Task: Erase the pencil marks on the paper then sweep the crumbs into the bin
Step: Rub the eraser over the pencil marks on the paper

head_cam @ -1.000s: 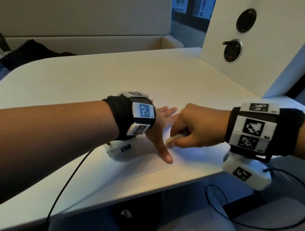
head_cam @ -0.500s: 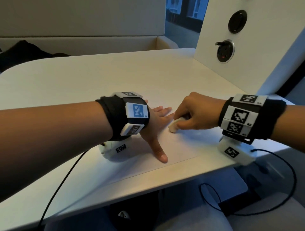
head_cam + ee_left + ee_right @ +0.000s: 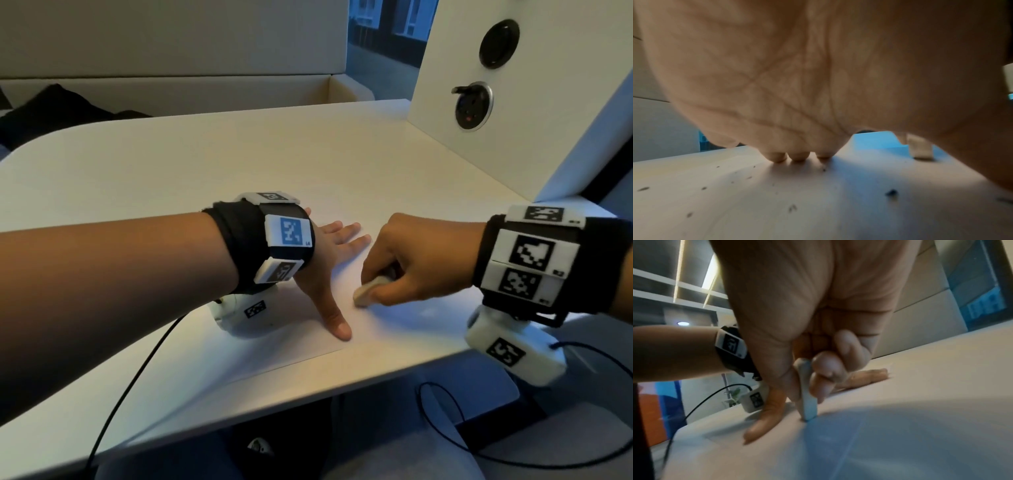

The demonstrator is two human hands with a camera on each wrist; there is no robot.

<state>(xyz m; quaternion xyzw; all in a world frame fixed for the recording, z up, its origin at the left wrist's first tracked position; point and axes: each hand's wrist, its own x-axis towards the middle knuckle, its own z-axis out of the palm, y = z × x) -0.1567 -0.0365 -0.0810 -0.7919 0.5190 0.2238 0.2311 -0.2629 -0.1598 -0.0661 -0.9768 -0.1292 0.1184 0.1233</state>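
A white sheet of paper (image 3: 404,315) lies near the front edge of the white table (image 3: 239,154). My left hand (image 3: 329,260) lies flat on the paper with its fingers spread and the thumb pointing toward me. My right hand (image 3: 407,267) pinches a pale eraser (image 3: 368,290), whose lower end touches the paper just right of the left thumb. In the right wrist view the eraser (image 3: 807,395) stands nearly upright on the sheet. Dark eraser crumbs (image 3: 891,192) are scattered on the paper under my left palm. No bin is in view.
A white angled panel with round sockets (image 3: 474,106) rises at the table's right rear. A dark bundle (image 3: 51,109) lies on the bench at the back left. Black cables (image 3: 130,387) hang from both wrist units over the front edge.
The right hand carried the eraser away from me across the paper, then back toward me, to a spot beside the left thumb. The left hand has stayed flat on the sheet.
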